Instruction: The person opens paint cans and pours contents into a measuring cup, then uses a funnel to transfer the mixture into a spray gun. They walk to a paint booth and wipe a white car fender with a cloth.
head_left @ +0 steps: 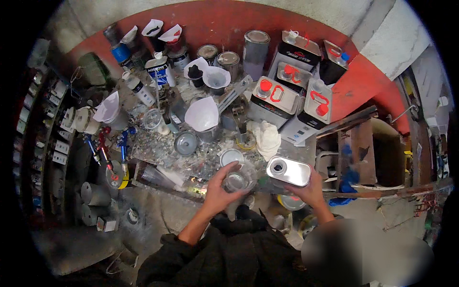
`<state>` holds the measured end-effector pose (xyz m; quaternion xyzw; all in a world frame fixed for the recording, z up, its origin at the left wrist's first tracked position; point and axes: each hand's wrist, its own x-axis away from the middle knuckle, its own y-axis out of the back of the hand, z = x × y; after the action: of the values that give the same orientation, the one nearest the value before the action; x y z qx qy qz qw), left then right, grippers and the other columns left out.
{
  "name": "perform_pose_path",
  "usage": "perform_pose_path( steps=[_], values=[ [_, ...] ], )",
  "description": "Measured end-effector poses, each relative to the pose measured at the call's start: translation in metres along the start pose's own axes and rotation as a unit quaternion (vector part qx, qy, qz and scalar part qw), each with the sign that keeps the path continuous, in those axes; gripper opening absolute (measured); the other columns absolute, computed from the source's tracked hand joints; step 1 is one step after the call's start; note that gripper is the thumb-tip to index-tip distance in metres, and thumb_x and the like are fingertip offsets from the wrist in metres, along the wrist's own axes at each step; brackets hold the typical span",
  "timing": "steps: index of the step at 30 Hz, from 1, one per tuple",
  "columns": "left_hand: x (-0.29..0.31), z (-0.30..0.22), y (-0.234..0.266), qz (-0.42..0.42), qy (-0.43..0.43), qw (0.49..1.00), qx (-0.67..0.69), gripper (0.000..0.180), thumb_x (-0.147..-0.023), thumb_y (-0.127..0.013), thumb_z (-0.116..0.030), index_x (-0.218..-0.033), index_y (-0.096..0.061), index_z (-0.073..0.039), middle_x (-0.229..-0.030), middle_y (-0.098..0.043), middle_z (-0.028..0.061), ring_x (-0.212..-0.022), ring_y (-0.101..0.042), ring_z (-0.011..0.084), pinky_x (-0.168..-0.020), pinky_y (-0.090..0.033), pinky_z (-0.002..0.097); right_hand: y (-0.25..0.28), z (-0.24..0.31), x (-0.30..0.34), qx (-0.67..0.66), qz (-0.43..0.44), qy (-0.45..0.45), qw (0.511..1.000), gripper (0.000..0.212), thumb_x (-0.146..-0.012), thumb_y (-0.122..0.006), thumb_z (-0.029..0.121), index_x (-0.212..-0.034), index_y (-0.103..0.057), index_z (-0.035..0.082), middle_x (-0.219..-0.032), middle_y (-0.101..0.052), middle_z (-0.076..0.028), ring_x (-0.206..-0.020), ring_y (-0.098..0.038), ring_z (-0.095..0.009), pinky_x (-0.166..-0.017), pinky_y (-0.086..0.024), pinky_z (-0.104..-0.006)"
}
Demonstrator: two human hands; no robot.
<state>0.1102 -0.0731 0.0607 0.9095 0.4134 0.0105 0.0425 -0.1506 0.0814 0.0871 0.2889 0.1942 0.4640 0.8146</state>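
Note:
My left hand (221,187) is closed round a clear plastic cup (240,177), gripping it from its left side over the bench's front edge. Through the cup's open top its bottom shows; I cannot tell whether any liquid is in it. In my right hand (311,190) is a small rectangular metal can (289,171) with a bare silver top and an uncapped round spout on its left part. Can and cup are apart, side by side. Just beyond the cup lies a round grey lid (232,157). A crumpled white cloth (266,138) rests behind the can.
Paint-spattered workbench (158,138) ahead. Large metal cans (275,98) with red caps crowd its back right. A container with a white paper cone (202,115) stands mid-bench. Several spray guns (103,143) hang at the left edge. A cardboard box (356,148) sits at right.

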Motion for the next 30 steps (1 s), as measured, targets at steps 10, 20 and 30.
perform_pose_path(
  steps=[10,20,30],
  values=[
    [-0.015,-0.02,-0.014,0.023,-0.072,0.997,-0.009,0.077,-0.067,-0.084,-0.014,-0.136,-0.05,-0.005,-0.129,-0.058,0.0125,-0.12,-0.055,0.0226,-0.101,-0.043,0.0359,0.042,0.065,0.014,0.093,0.027,-0.015,0.995,0.063,-0.056,-0.09,0.018,-0.11,-0.06,0.003,-0.1,-0.069,-0.012,-0.091,-0.067,-0.02,-0.084,-0.051,-0.0326],
    [-0.033,-0.042,0.026,0.098,-0.015,0.956,0.275,0.084,-0.078,-0.074,-0.003,-0.148,-0.029,-0.01,-0.122,-0.052,0.0082,-0.113,-0.051,0.0181,-0.091,-0.048,0.034,0.047,0.096,0.03,0.054,-0.03,-0.071,0.996,0.063,-0.056,-0.088,0.017,-0.11,-0.06,0.0,-0.101,-0.069,-0.01,-0.091,-0.064,-0.016,-0.086,-0.05,-0.0315],
    [-0.049,-0.111,0.111,-0.006,-0.119,0.955,0.273,0.085,-0.081,-0.072,-0.019,-0.15,-0.024,-0.009,-0.116,-0.059,0.0158,-0.102,-0.061,0.0233,-0.088,-0.051,0.0376,0.017,0.085,0.048,-0.063,-0.083,-0.019,0.994,0.065,-0.057,-0.09,0.012,-0.111,-0.057,-0.001,-0.103,-0.067,-0.011,-0.095,-0.063,-0.017,-0.086,-0.05,-0.0322]
  ],
)
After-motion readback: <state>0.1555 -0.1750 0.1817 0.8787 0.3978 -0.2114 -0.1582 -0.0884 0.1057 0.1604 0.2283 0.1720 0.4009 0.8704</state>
